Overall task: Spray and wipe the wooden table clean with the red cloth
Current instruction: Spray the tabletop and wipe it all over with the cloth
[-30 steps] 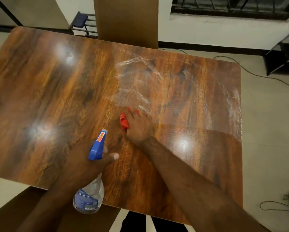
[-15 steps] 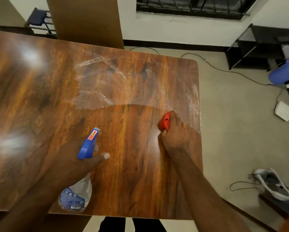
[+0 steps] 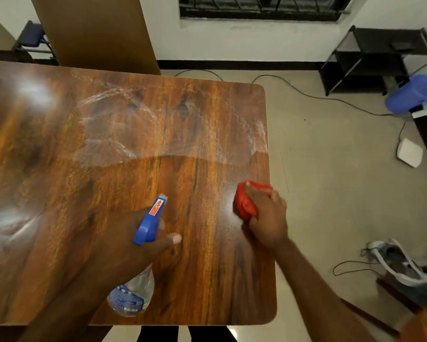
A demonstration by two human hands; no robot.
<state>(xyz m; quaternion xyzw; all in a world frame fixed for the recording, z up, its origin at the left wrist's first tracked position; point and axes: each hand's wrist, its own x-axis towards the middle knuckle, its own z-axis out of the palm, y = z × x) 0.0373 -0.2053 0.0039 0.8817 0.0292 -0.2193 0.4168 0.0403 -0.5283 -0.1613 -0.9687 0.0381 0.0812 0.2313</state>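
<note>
Counted: 1 wooden table (image 3: 108, 183), 1 red cloth (image 3: 244, 203), 1 spray bottle (image 3: 147, 224), 2 hands. The cloth is being gripped as a bunched lump by the right hand (image 3: 269, 218), w/ fingers curled over it, & is being pressed onto the tabletop right at the table's right edge, approx. halfway along it. No clear long axis is being shown by the lump.

The bottle is being held by the left hand (image 3: 123, 245), fingers wrapped round the neck, thumb stretched out to the right. It is being kept over the table's near part, left of the cloth & well apart from it. Its long axis is being run from the clear body, near the front edge, to the blue head; the nozzle is being pointed away from the person & slightly right.

1 band of whitish wet streaks (image 3: 123, 124) is being shown across the far half. On the floor at right, 1 black rack (image 3: 370, 58) & 1 white box (image 3: 409, 156) are being seen.
</note>
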